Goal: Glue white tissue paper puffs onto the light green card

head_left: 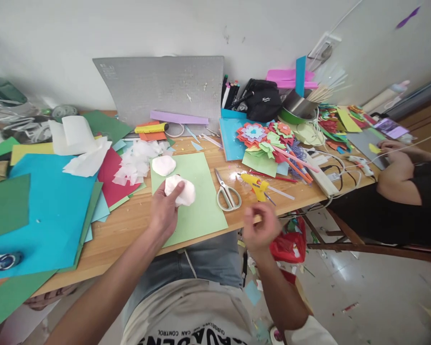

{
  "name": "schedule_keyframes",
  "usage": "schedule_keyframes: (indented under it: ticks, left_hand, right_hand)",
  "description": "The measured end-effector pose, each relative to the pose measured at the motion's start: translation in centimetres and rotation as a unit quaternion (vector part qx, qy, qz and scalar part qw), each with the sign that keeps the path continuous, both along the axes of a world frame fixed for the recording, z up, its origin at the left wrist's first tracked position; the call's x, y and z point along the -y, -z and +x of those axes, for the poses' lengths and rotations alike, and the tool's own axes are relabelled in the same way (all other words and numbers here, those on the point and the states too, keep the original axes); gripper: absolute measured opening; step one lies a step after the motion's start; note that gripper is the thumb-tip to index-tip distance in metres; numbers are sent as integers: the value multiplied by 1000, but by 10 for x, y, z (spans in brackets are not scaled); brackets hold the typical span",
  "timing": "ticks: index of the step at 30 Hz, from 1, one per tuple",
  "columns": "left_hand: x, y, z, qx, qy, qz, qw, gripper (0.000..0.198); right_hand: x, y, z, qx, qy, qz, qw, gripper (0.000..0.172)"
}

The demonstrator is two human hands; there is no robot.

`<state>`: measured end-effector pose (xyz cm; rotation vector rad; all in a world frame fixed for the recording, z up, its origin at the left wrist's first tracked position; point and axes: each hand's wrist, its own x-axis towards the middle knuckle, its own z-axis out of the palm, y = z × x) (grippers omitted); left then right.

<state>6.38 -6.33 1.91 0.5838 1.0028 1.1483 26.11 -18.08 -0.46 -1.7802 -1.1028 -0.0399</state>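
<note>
My left hand [165, 208] pinches a stack of rounded white thin paper pieces [185, 192], thumb on top, above a light green sheet [197, 220]. Another rounded white paper piece [164, 165] lies on the sheet's upper left corner. Slightly blurred, my right hand [261, 227] hovers at the table's front edge with its fingers curled in and nothing visible in them. Just beyond it lies a yellow glue gun [257, 187] with a clear glue stick in its back. Scissors [228, 194] with pale handles rest between the sheet and the glue gun.
Coloured sheets [53, 201] and a heap of white paper squares [138, 160] cover the left side. A yellow cutter [151, 128] lies before a grey cutting mat [165, 91]. Paper flowers [264, 136] and a power strip [321, 175] are rightward. A co-worker's arm [398, 177] rests far right.
</note>
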Motion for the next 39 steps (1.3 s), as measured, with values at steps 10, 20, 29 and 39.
schedule_keyframes:
  ticks: [10,20,29,39]
  left_hand:
    - [37,-2,10,60,57,57,995,35]
    - [21,0,-6,-94,144,146,974,56]
    - [6,-1,-6,-119,256,153,947,61]
    - [26,-7,-15,-369,23,276,887,32]
  right_hand:
    - [-60,-23,-86,-330,-225,-65,914,30]
    - [-60,-29,-70,-429,-293,-99,849,46]
    - [-64,-34,-60,-527,-271,-151,791,43]
    - [-65,-32,-69,-508,-194,-42,838,38]
